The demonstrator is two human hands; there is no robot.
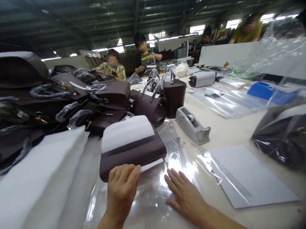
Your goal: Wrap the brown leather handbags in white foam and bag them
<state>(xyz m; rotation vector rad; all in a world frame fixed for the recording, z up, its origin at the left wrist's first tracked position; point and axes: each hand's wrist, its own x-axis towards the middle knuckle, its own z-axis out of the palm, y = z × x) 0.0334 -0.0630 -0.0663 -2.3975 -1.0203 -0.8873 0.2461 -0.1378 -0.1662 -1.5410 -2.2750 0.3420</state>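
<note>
A dark brown handbag (134, 152) lies on its side in front of me, with a white foam sheet (127, 132) wrapped over its far part. My left hand (123, 183) is closed at the bag's near edge, its fingers curled over it. Beside those fingers a white strip (151, 165) sticks out along the same edge. Under the handbag a clear plastic bag (151, 195) is spread on the table. My right hand (183, 194) rests on this plastic with fingers stretched out, apart from the handbag, holding nothing.
White foam sheets (44, 173) are stacked at the left, before a heap of brown handbags (111, 94). A grey tape dispenser (192, 126) stands beyond the plastic. To the right are a grey-white board (254, 181) and a plastic-covered handbag (291, 135). Several people work farther back.
</note>
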